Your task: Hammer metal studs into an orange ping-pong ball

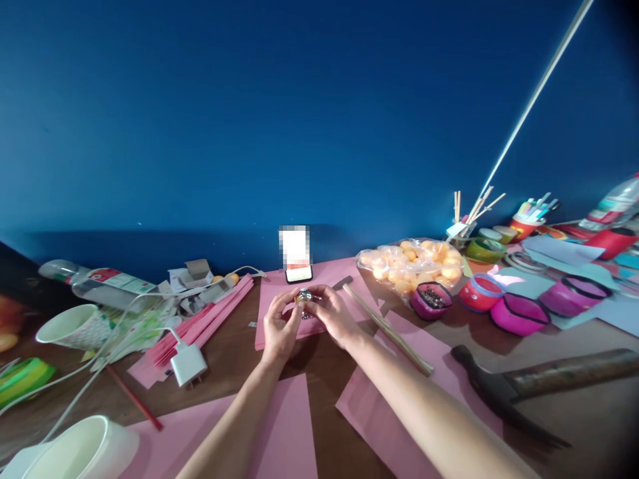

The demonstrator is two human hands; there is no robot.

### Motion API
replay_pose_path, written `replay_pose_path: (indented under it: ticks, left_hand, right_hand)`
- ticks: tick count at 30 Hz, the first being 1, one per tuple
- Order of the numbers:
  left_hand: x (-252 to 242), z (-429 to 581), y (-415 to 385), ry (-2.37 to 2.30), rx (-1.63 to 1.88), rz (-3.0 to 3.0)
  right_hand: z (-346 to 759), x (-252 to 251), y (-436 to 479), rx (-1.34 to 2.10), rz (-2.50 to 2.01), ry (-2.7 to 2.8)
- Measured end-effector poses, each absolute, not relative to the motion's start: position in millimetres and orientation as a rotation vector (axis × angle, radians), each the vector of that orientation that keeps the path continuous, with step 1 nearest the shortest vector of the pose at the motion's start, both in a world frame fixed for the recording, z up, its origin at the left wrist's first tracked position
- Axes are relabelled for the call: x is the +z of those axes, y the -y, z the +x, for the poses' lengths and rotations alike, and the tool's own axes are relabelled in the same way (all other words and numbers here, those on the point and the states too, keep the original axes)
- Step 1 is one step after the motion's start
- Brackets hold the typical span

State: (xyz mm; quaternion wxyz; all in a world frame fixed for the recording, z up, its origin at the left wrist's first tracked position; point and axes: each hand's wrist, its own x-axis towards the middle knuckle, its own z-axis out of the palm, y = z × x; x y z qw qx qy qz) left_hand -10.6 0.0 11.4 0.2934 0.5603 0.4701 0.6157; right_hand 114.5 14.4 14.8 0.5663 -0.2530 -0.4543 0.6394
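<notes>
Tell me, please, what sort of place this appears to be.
Probably a craft worktable by a blue wall: the claw hammer, the pink paper sheets and the clear bag of orange balls suggest handmade work.

Silvery piece, pink paper

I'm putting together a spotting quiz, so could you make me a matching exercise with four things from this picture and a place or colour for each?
1. Wall
2. Charger plug
3. Hammer
4. Small shiny piece

A. held between the left hand and the right hand
B. lying toward the right edge of the picture
C. deep blue
D. white

Pairs: 1-C, 2-D, 3-B, 4-A
</notes>
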Motion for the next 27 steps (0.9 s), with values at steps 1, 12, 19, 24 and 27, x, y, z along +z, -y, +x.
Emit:
replay_pose_path:
  ticks: [1, 12, 19, 24, 27]
  left_hand:
    - [11, -10, 0, -1.222, 1.638, 1.448]
    - [15, -7, -2, -0.751, 1.461, 0.812]
    - [20, -10, -1, -0.68, 1.437, 0.717]
    - [18, -14, -2, -0.646, 1.399, 0.739]
    - [18, -16, -1, -0.629, 1.374, 0.735]
  right_hand:
    - [113, 13, -15, 1.513, -0.595, 1.051]
    - [114, 8, -18, 1.469, -0.673, 1.016]
    - [115, 14, -16, 1.479, -0.654, 1.079]
    - [116, 18, -14, 1.485, -0.611, 1.157]
    - [117, 21, -13, 1.5, -0.609, 1.175]
